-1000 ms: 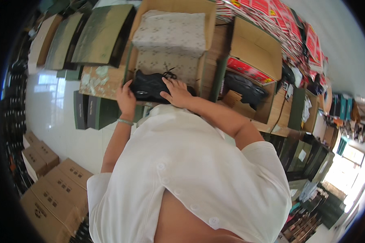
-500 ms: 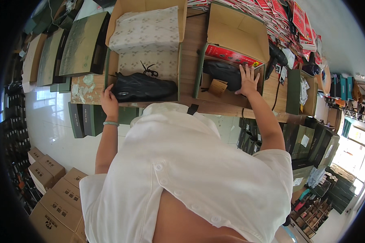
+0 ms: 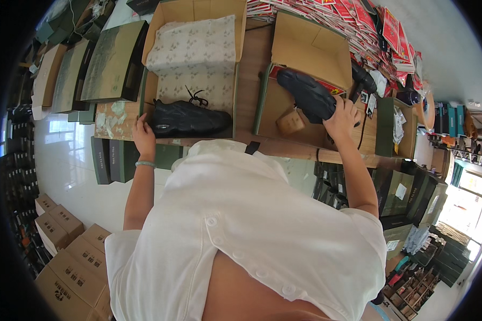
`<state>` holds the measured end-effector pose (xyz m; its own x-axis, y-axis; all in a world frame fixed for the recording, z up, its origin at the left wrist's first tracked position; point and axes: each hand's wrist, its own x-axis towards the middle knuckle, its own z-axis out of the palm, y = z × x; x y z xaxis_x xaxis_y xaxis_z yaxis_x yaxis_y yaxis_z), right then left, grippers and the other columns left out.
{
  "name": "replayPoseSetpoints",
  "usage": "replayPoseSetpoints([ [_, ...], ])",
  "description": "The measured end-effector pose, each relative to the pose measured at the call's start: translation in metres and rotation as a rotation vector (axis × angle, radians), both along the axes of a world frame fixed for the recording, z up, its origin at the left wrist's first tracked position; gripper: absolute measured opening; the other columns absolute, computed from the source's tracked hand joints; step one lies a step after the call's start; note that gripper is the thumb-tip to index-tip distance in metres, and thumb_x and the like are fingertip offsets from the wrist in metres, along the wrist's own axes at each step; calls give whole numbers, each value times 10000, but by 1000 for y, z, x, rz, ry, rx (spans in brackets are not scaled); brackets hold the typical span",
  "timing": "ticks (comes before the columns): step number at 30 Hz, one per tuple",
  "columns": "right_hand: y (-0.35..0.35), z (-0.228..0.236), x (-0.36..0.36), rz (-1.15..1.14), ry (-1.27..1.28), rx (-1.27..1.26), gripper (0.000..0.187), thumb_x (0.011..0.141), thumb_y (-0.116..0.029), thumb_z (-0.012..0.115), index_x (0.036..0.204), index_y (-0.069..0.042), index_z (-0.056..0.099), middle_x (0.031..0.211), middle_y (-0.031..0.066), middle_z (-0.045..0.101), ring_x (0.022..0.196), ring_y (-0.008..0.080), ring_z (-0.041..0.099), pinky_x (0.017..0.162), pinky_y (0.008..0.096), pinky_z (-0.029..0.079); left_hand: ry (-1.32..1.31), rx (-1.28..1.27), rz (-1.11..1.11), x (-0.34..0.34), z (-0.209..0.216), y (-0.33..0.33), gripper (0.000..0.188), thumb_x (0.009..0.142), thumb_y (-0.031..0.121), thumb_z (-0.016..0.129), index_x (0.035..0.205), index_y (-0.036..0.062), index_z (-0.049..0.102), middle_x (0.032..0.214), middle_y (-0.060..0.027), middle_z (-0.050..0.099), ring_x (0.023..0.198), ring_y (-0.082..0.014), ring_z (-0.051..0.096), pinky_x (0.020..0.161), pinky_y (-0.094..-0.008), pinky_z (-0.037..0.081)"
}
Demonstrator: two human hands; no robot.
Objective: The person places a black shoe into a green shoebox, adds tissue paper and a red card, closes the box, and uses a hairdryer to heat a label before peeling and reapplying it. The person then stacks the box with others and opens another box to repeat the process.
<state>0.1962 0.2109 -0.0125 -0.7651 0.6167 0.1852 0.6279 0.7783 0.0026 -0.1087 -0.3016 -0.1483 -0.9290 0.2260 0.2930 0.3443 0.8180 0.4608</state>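
My right hand [image 3: 341, 119] grips a black shoe [image 3: 307, 95] by one end, with its sole side turned up. The shoe is tilted above the open right shoebox [image 3: 260, 115], where a brown paper tag [image 3: 291, 122] and a red printed sheet [image 3: 275, 71] also show. My left hand [image 3: 144, 135] has its fingers curled at the front left corner of the left shoebox [image 3: 238, 101]. Inside that box another black shoe [image 3: 191, 119] lies on its side, laces upward, on patterned tissue paper [image 3: 193, 45].
Red printed sheets [image 3: 353, 27] pile at the back right, near a black hairdryer-like tool [image 3: 363, 77]. Closed green shoeboxes [image 3: 112, 61] stand to the left. A small open box [image 3: 396, 128] sits at the table's right end. Brown cartons [image 3: 69, 262] stack on the floor.
My right hand has taken hold of the shoe in the right box and lifted and turned it. The paper tag there has shifted. My left hand stays at the left box.
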Motion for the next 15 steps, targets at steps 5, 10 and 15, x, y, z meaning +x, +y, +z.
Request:
replayPoseSetpoints([
  [5, -37, 50, -19, -123, 197, -50, 837, 582, -254, 870, 1319, -142, 488, 1206, 126, 473, 1202, 333, 425, 1041, 503, 259, 167, -122, 12, 9, 35, 38, 413, 888, 105, 627, 1296, 104, 565, 1324, -180, 542, 1203, -371, 518, 973, -436, 444],
  [10, -78, 87, -68, -68, 351, -215, 870, 551, -284, 893, 1304, -123, 487, 1175, 134, 488, 1184, 351, 438, 1010, 498, 322, -509, 494, -609, 41, 117, 139, 702, 771, 215, 790, 1383, 67, 480, 1382, -190, 492, 1252, -374, 474, 1072, -457, 361],
  [15, -109, 114, -115, 242, 450, -326, 854, 535, -273, 895, 1280, -121, 505, 1139, 124, 507, 1157, 350, 454, 998, 477, 338, 152, 331, -709, 15, 134, 187, 758, 775, 341, 802, 1388, 42, 470, 1339, -214, 526, 1211, -353, 528, 978, -415, 461],
])
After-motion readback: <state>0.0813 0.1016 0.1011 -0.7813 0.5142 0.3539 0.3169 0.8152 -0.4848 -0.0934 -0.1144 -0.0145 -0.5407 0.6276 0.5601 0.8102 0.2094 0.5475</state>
